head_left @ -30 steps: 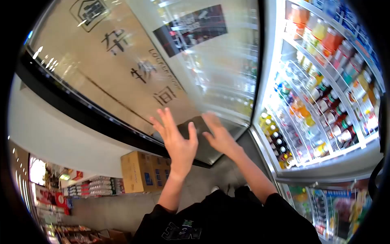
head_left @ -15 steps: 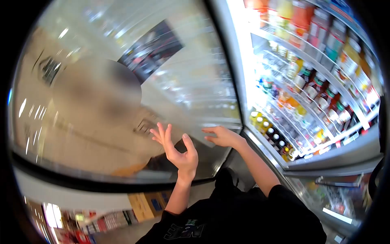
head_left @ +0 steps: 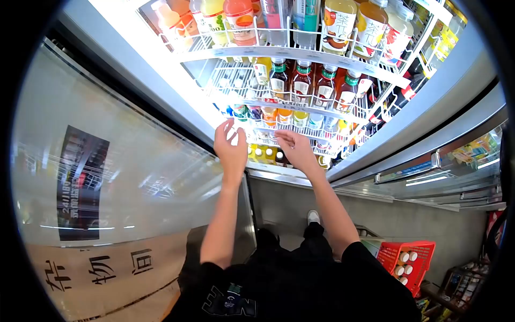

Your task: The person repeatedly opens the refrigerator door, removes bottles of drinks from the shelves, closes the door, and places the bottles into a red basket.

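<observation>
My left hand (head_left: 231, 152) is raised before the lower shelves of the lit drinks fridge, its fingers curved and apart with nothing between them. To its right my right hand (head_left: 298, 152) hangs with bent fingers, also empty. Both hands are over the front of the lower bottle rows. Dark red bottles with green caps (head_left: 302, 83) stand on the middle wire shelf (head_left: 343, 114), above and behind my hands. Orange and yellow bottles (head_left: 284, 116) stand one shelf lower. Larger juice bottles (head_left: 339, 24) fill the top shelf in view.
The open glass door (head_left: 129, 177) takes up the left side. A red basket (head_left: 424, 257) with several white-capped bottles sits at the lower right. A closed fridge door (head_left: 445, 169) with a metal handle is on the right. Grey floor (head_left: 375, 214) lies below.
The view has turned right, so the fridge shelves now lie straight ahead and the glass door is at the left. Both hands are now in front of the shelves. The red basket has come into view.
</observation>
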Motion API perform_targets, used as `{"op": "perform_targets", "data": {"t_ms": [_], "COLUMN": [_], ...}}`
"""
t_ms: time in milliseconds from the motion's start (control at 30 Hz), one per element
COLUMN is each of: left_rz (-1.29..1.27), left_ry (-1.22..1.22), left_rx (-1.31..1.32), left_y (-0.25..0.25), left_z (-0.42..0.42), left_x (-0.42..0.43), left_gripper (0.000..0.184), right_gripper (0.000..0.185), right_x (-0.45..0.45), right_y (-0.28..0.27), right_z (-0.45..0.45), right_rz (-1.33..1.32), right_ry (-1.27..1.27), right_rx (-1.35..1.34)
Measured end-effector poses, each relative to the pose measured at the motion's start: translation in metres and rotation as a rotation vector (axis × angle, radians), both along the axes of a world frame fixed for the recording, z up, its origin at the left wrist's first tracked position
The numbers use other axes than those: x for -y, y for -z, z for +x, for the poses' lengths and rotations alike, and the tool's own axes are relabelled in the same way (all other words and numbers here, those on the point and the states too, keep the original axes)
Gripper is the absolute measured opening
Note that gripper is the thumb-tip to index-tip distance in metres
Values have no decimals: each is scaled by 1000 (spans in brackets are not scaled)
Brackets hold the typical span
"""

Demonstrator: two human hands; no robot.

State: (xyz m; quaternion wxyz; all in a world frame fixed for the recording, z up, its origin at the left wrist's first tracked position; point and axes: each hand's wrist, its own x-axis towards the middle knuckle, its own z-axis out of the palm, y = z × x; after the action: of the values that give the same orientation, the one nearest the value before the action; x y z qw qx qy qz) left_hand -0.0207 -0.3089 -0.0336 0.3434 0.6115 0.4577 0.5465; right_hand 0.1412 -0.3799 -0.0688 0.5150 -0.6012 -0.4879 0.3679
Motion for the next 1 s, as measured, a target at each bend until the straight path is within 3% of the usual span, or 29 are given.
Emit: {"op": "perform_targets", "data": {"t_ms": [100, 167, 200, 233, 300, 400, 533, 700, 767, 933, 1000], "left_rz": [72, 251, 416, 414, 492, 314, 345, 333, 635, 433, 483], "left_ry": [161, 219, 272, 279, 332, 406, 408, 326, 96, 228, 209], "left_rx": [-53, -264, -317, -307, -596, -1006, -1100, -881, -670, -351, -295], "left_y": [-16, -30, -31, -27, -25, -46, -55, -26, -13, -8, 8], "left_z": [47, 71, 81, 88, 98, 102, 106, 104, 100, 75, 71], "left_x": [-66, -106, -127, -147, -183, -204, -211, -203, -186, -138, -133], "left_gripper": [43, 48, 49, 49, 51, 45, 41, 45, 49, 40, 38], "right_gripper": [33, 37, 46, 46, 55, 56, 55, 51, 49, 42, 43], "right_x": [-9, -23, -32, -43, -67, -72, -72, -59, -54, -37, -37], "right_y": [-1, -8, -9, 4, 37, 26, 27, 30, 29, 26, 29], "right_z": [12, 13, 15, 16, 21, 25, 30, 30, 28, 21, 22], "right_rz": [18, 72, -36, -41, 4, -90, -60, 26, -26, -72, -75], "right_ry": [51, 125, 80, 88, 141, 4, -43, -40, -42, 25, -6], "right_rx": [86, 379, 372, 380, 737, 739, 827, 725, 665, 581, 591]}}
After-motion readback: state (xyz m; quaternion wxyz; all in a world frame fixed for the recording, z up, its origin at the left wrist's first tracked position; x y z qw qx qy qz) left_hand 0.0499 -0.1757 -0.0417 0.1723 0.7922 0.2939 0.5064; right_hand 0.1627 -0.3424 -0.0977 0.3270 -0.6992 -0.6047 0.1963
